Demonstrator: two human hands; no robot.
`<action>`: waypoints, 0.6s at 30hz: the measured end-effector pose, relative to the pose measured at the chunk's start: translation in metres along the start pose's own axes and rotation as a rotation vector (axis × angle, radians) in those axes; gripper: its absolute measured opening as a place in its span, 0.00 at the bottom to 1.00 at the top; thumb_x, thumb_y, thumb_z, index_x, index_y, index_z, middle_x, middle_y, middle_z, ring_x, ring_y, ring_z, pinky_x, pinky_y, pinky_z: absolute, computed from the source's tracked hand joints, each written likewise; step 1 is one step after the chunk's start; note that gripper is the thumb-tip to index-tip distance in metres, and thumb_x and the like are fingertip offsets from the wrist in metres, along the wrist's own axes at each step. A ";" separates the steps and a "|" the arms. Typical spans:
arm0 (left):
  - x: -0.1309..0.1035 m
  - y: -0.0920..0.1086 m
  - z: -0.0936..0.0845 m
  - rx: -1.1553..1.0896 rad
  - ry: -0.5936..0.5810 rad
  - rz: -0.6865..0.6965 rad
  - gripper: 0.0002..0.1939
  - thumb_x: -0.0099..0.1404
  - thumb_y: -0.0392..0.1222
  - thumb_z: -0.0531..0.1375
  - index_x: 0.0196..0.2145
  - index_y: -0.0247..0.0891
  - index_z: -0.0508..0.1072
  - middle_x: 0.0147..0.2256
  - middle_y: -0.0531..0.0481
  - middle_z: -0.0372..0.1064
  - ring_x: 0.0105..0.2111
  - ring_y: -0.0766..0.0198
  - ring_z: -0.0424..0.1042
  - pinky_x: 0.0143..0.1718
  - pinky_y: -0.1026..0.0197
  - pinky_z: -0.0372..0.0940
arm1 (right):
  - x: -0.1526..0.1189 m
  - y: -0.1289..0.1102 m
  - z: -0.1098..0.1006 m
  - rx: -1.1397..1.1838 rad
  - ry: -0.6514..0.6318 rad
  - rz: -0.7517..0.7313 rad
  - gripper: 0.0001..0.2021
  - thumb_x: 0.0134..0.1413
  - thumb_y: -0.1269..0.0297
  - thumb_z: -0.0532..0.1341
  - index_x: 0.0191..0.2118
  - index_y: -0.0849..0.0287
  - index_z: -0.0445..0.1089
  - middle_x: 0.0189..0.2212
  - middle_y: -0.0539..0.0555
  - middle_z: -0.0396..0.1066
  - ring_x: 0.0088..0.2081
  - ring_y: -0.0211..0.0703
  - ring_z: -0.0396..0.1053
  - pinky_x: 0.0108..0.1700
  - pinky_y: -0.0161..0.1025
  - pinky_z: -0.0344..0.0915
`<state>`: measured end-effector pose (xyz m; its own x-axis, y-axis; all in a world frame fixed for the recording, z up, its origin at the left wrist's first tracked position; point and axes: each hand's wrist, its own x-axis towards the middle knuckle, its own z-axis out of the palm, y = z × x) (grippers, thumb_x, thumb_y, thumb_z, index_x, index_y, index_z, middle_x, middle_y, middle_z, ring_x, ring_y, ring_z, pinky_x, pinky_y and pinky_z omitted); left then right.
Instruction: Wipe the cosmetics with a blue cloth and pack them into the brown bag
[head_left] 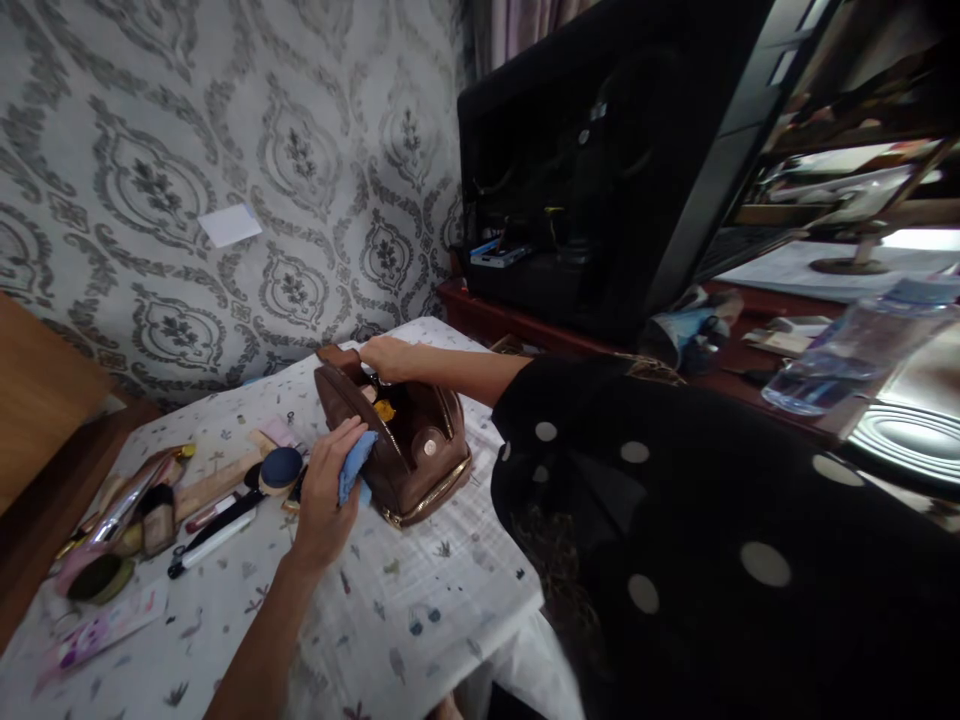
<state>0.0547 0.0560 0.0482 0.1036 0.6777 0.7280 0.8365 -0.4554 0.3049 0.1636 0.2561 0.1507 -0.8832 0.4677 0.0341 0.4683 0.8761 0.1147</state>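
Note:
A brown zippered bag [424, 488] stands open on the patterned white cloth [420, 590], its gold zipper teeth spread along the rim. Inside it a yellow item [385, 410] and a few pale ones show; the rest lies in shadow. My left hand [330, 485] is closed on a folded blue cloth [356, 465], right against the near left side of the bag. At the far end of the opening, my right hand [386, 358] is curled over the bag's edge with its fingertips down at the opening. Whatever those fingers grip is hidden.
Makeup lies spread to the left: a round dark-blue-lidded jar [281, 468], a foundation bottle [157, 522], pens [217, 535] and a pink-and-white tube [109, 632]. A large black screen [585, 180] stands behind right. A clear water bottle [847, 350] is at far right.

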 end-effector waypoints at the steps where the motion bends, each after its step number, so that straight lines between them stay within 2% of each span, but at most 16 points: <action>1: 0.000 0.000 0.000 -0.001 -0.001 -0.001 0.27 0.65 0.28 0.53 0.61 0.43 0.66 0.61 0.41 0.67 0.61 0.53 0.66 0.63 0.45 0.61 | 0.000 0.001 0.000 0.002 0.001 0.008 0.18 0.58 0.78 0.57 0.54 0.71 0.70 0.52 0.71 0.73 0.57 0.57 0.71 0.56 0.45 0.69; 8: 0.000 -0.001 0.000 -0.005 -0.005 0.000 0.30 0.62 0.26 0.53 0.61 0.43 0.66 0.61 0.42 0.67 0.61 0.54 0.66 0.64 0.46 0.60 | -0.008 0.001 -0.009 0.011 -0.013 0.047 0.18 0.56 0.74 0.64 0.52 0.69 0.72 0.51 0.69 0.74 0.55 0.56 0.73 0.52 0.39 0.70; 13: 0.001 0.000 0.000 0.005 -0.009 0.027 0.29 0.63 0.26 0.52 0.61 0.43 0.65 0.60 0.42 0.67 0.61 0.54 0.66 0.64 0.46 0.60 | -0.024 -0.004 -0.019 0.001 0.012 0.044 0.17 0.57 0.77 0.60 0.52 0.68 0.72 0.52 0.67 0.74 0.55 0.53 0.73 0.52 0.38 0.69; 18: 0.002 0.001 -0.001 0.011 -0.013 0.012 0.27 0.65 0.29 0.53 0.61 0.43 0.65 0.61 0.41 0.67 0.61 0.53 0.66 0.63 0.45 0.62 | -0.035 0.005 -0.017 0.046 0.059 -0.014 0.15 0.59 0.76 0.58 0.51 0.68 0.71 0.51 0.67 0.74 0.56 0.53 0.71 0.54 0.41 0.67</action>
<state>0.0558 0.0563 0.0502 0.1205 0.6800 0.7233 0.8412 -0.4568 0.2894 0.1961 0.2418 0.1672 -0.8888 0.4490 0.0916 0.4555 0.8875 0.0697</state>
